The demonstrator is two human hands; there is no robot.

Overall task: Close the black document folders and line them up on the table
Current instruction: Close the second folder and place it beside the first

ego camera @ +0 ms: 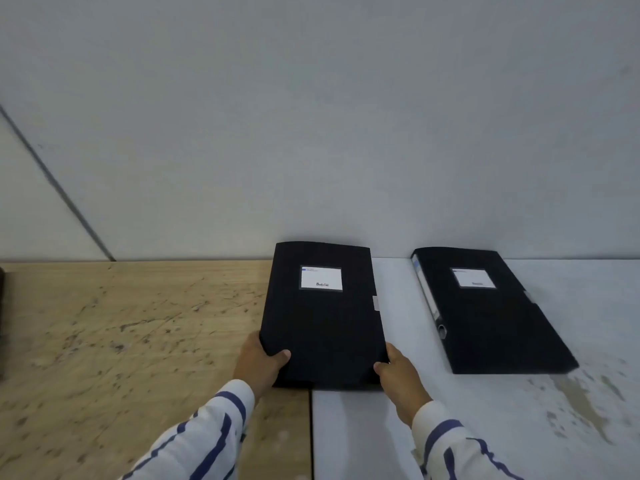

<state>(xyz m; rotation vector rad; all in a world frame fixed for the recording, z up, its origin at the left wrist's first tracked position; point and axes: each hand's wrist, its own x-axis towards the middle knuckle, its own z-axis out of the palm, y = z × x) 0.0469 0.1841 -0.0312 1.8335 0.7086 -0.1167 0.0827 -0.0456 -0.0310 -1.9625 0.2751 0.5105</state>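
Two closed black document folders lie flat near the wall, each with a white label on its cover. The left folder straddles the seam between the wooden and the white table. My left hand grips its near left corner, thumb on the cover. My right hand holds its near right corner. The right folder lies apart on the white table, turned slightly, its spine with a label strip and a finger hole facing left. No hand touches it.
A worn wooden table adjoins a white table that has scuffed patches at the right. A grey wall runs right behind both folders. A dark object shows at the far left edge.
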